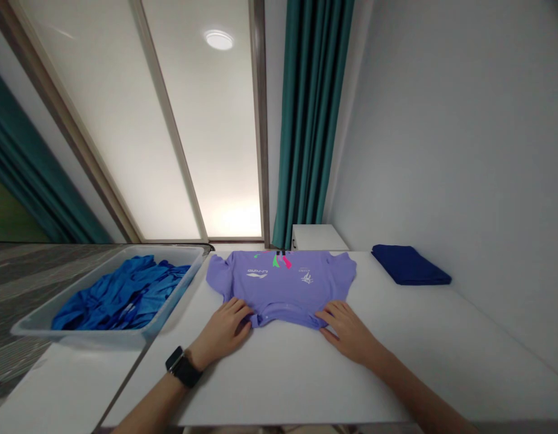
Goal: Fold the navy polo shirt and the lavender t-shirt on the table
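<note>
A purple T-shirt (281, 288) with white, green and pink prints lies spread on the white table, its neckline toward me and its far part reaching the table's back edge. My left hand (227, 328) is at the shoulder left of the neckline, fingers closed on the fabric. At the shoulder on the right, my right hand (344, 330) pinches the cloth between thumb and fingers. A black watch is on my left wrist.
On the left, a translucent bin (164, 310) holds crumpled blue clothes (125, 295). A folded navy cloth (410, 265) lies at the back right, beside the wall. A white cabinet (319, 237) stands beyond the table (279, 380).
</note>
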Action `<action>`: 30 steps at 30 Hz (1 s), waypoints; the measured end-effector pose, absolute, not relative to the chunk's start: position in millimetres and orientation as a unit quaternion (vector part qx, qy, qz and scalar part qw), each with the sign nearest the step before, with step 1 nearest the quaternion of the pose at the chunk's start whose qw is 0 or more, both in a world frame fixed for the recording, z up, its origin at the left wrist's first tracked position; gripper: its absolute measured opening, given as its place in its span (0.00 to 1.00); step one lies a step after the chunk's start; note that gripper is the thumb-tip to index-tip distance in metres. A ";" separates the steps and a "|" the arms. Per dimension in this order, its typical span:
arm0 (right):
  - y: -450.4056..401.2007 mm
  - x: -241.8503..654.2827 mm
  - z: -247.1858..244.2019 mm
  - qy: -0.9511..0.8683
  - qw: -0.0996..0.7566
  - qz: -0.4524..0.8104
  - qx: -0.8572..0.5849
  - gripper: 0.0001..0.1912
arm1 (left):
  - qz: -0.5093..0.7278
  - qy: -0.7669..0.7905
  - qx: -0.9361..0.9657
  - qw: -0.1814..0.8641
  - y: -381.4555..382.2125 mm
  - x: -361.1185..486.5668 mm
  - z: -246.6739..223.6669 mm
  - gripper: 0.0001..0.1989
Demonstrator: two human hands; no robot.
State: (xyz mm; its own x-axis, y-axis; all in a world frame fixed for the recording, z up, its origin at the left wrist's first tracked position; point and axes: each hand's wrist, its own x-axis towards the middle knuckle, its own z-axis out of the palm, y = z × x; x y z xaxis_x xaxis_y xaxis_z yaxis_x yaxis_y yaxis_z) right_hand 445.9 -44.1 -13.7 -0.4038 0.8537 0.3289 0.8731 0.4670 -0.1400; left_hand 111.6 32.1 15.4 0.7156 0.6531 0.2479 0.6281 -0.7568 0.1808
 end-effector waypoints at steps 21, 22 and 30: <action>-55.6 453.0 -27.1 -0.825 0.217 0.002 -0.521 0.12 | 0.190 0.318 0.924 0.095 6.7 102.3 8.9 0.11; -59.6 452.1 -25.2 -0.829 0.207 -0.004 -0.519 0.12 | 0.190 0.319 0.924 0.093 3.7 101.4 8.5 0.12; -96.9 445.9 -16.5 -0.836 0.162 -0.039 -0.523 0.14 | 0.164 0.310 0.935 0.061 -22.8 96.5 8.6 0.11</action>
